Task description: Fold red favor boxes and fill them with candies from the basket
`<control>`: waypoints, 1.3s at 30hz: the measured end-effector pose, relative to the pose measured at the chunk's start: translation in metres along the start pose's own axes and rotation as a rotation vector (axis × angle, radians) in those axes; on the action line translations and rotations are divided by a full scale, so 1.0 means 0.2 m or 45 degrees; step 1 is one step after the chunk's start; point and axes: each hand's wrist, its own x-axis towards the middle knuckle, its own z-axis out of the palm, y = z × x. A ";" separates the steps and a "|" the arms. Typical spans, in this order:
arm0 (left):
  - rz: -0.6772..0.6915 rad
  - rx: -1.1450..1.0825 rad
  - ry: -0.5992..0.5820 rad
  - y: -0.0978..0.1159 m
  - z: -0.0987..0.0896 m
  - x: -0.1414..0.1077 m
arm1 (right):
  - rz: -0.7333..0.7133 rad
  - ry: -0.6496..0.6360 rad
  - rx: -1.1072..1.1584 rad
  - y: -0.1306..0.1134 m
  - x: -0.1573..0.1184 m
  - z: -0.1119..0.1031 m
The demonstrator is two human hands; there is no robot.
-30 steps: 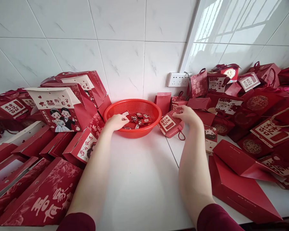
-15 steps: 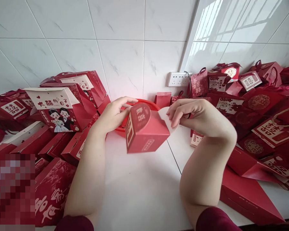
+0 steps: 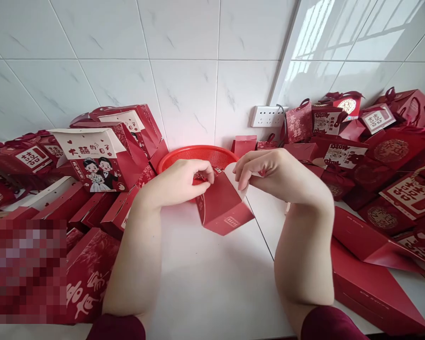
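Note:
A small red paper gift box [image 3: 226, 210] is held tilted above the white table, between my two hands. With thumb and fingertips my left hand [image 3: 184, 182] pinches the box's left top edge, where the rounded printed flap is mostly hidden. My right hand [image 3: 269, 174] has its fingers closed on the pale inner side of the right flap [image 3: 231, 171]. Directly behind the box stands a red plastic basket [image 3: 198, 151], its contents mostly covered by the box and my left hand.
To the left, several red boxes and a box with a cartoon couple [image 3: 101, 165] are stacked. Many red gift boxes [image 3: 389, 148] pile up on the right, with a long red box [image 3: 371, 288] near the front. A white power strip [image 3: 269, 116] is against the tiled wall.
The box has tipped and turned. My left fingers have moved inward and down over its left flap, hiding the print. My right hand keeps its hold on the right flap.

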 end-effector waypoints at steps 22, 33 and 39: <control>-0.232 -0.061 -0.329 0.04 0.07 0.01 | -0.210 0.379 0.203 0.07 -0.05 -0.02; -0.226 0.049 -0.214 -0.02 0.09 0.04 | -0.219 0.332 0.177 0.08 0.01 0.04; -0.276 -0.001 -0.411 0.02 0.08 0.03 | -0.209 0.206 0.158 0.10 0.07 0.11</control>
